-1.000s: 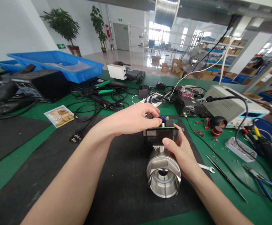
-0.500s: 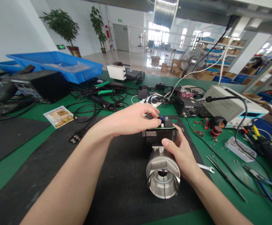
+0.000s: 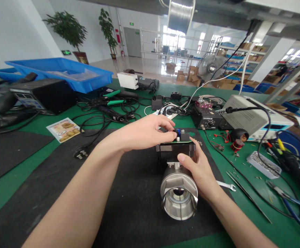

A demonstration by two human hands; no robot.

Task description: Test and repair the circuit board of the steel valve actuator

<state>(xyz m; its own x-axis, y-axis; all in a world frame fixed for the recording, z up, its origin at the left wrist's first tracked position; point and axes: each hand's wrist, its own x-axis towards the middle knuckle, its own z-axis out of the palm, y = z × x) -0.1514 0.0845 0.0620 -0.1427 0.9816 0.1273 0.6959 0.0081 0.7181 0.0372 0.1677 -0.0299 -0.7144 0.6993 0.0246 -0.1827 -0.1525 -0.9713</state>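
Note:
A motorized ball valve stands on the black mat, its steel valve body (image 3: 179, 196) turned with the open bore toward me. On top sits the black actuator housing (image 3: 176, 151), uncovered, with a green circuit board (image 3: 181, 141) and small blue, white and black parts showing. My right hand (image 3: 198, 168) grips the housing's right side, thumb in front and fingers behind. From the left, my left hand (image 3: 156, 131) reaches over the board, thumb and fingers pinched at a small dark part near its middle. What exactly the fingertips hold is hidden.
Right of the mat lie a wrench (image 3: 227, 186), tweezers (image 3: 248, 196), cutters (image 3: 276, 189) and a box of small metal parts (image 3: 263, 164). A soldering station (image 3: 207, 117) stands behind. Tangled black cables (image 3: 100, 120), a picture card (image 3: 65, 130) and a blue tray (image 3: 69, 74) are left.
Both hands keep the same hold on the valve and board. The whole view has shifted very slightly; otherwise nothing has visibly moved.

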